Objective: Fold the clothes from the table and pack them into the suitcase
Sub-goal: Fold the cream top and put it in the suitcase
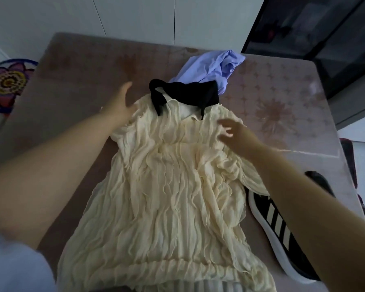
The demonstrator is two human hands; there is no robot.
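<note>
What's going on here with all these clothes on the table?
A person is spreading a cream crinkled dress flat on the table. The left hand is at one shoulder of it and the right hand is over the other, both with fingers open and gripping nothing. The dress is not yet folded. A crumpled lavender shirt lies behind it, and a black striped sneaker lies beside it. No suitcase can be made out.

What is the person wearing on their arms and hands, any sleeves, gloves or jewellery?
The left hand and right hand are bare: no gloves, no rings or watch that I can see. Both forearms are uncovered. A pale blue sleeve shows only high on the left arm, at the lower left corner.
</note>
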